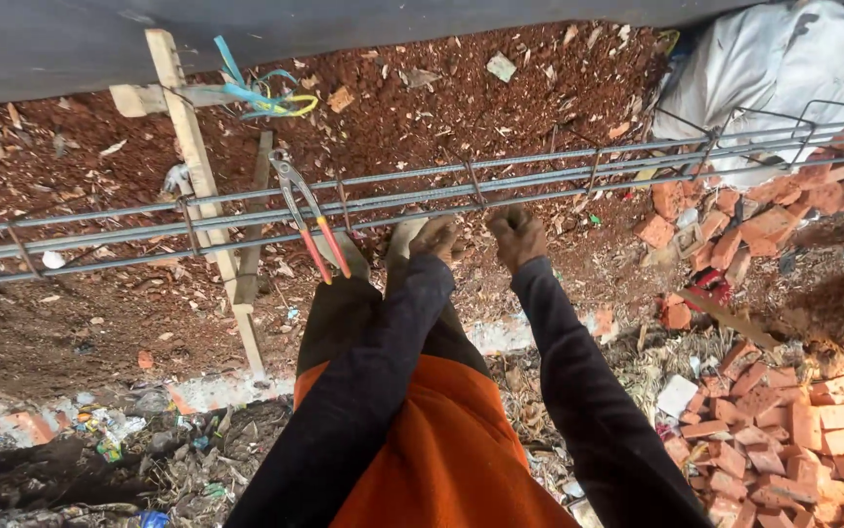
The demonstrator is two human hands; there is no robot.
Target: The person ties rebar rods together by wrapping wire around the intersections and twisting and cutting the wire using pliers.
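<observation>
Rebar cage (539, 181) across mid-frame already carries several stirrups; left hand (433, 238) and right hand (517, 235), both fisted, grip its lower bar, pliers (309, 215) hanging unused.

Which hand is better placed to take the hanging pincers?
Probably the left hand: it grips the rebar cage nearer the red-handled pincers; the right hand sits farther along.
</observation>
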